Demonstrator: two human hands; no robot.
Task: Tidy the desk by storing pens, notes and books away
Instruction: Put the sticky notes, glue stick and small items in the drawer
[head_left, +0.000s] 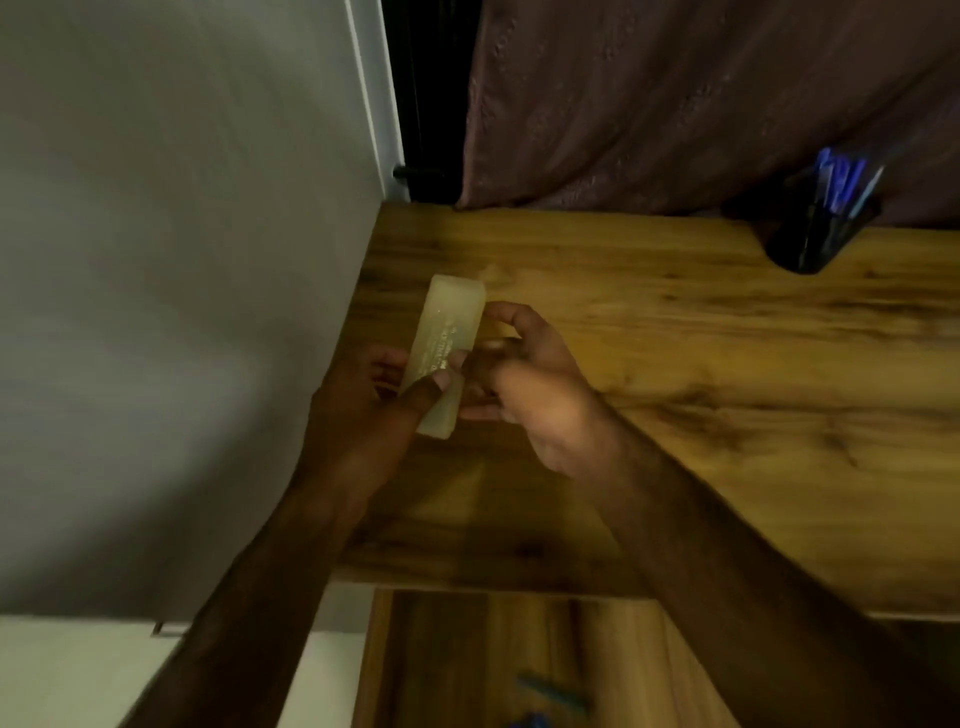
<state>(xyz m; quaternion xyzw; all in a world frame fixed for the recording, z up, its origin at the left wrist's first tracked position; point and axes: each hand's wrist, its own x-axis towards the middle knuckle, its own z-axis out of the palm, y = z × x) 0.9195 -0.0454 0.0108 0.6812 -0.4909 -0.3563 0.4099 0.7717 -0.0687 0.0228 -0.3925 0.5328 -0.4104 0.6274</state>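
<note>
The left hand (363, 410) is clamping its fingers (434, 384) round the lower end of a frosted plastic box (452, 317), over the counter (675, 338); the right hand (524, 395) is pinching the edge alongside. Likely light, stiff and slick, it is best gripped across its narrow sides.

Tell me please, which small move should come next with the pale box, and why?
Probably lower the pale box into the open drawer below the desk edge. The left hand grips it above the desk, the right hand pinches its side, and blue items already lie in that drawer.
</note>
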